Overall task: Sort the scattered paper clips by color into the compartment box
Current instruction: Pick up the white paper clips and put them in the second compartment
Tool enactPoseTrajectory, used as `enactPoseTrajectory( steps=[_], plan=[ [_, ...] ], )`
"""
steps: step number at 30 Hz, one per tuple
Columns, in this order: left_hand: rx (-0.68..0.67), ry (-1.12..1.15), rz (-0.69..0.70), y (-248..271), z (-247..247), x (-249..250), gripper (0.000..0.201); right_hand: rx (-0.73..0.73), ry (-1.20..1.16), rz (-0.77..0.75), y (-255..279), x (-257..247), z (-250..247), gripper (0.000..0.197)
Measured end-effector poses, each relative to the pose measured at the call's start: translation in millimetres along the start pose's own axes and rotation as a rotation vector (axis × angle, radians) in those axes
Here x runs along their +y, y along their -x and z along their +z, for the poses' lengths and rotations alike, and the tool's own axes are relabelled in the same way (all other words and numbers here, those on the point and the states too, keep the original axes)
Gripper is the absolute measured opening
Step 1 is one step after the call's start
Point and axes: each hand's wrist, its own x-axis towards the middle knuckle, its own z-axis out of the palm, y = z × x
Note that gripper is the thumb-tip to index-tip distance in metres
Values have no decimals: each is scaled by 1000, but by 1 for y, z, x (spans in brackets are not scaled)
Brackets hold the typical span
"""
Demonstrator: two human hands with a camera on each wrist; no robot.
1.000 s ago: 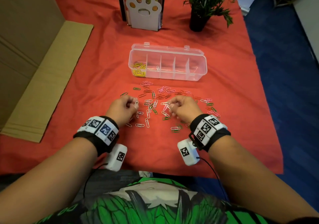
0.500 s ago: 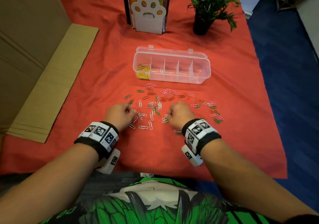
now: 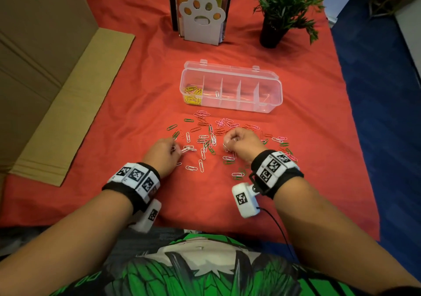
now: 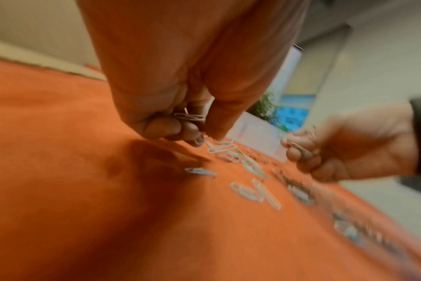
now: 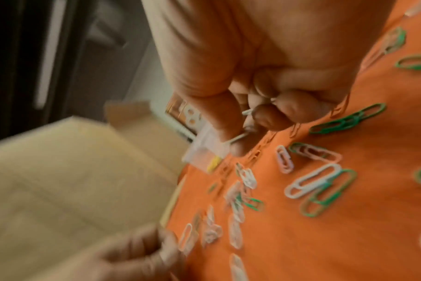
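Note:
Several white, green, pink and red paper clips (image 3: 213, 139) lie scattered on the red cloth (image 3: 136, 104) in front of a clear compartment box (image 3: 231, 87). Its leftmost cell holds yellow clips (image 3: 193, 94); one white clip (image 3: 217, 93) lies in the second cell. My left hand (image 3: 164, 153) is curled at the left of the scatter, holding white clips (image 4: 190, 117) in its fingers and pinching another on the cloth. My right hand (image 3: 241, 140) is lifted slightly, its curled fingers gripping white clips (image 5: 246, 121).
A paw-shaped white book stand (image 3: 201, 20) and a potted plant (image 3: 282, 6) stand behind the box. Flattened cardboard (image 3: 68, 104) lies along the left edge of the cloth. Blue floor (image 3: 382, 113) shows past the table's right edge.
The right hand has moved forward and up from the cloth. The left hand has stayed at the left of the scatter, still picking at white clips.

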Motion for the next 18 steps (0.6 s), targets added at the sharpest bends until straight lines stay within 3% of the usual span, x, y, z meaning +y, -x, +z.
enactPoseTrajectory(
  steps=[2,6,9,11,13,16,18],
  plan=[
    [-62,201,-68,-2,-5,3,3,-28,-180,62,0,-6,-6,25],
    [-176,863,-308,-4,-14,9,29,-153,-610,205,1,-17,-8,24],
    [-236,1168,-420,-3,-26,14,28,-164,-637,248,0,-21,3,24],
    [-267,1318,-481,-4,-32,14,23,-136,-495,232,-4,-23,11,18],
    [-266,1374,-508,-6,-32,14,23,-113,-203,214,-9,-25,15,17],
    [-186,1236,-464,-10,-22,17,28,-12,401,106,-13,-28,17,14],
    [-138,1108,-406,-11,-13,19,23,67,664,9,-12,-29,21,19]
  ],
)
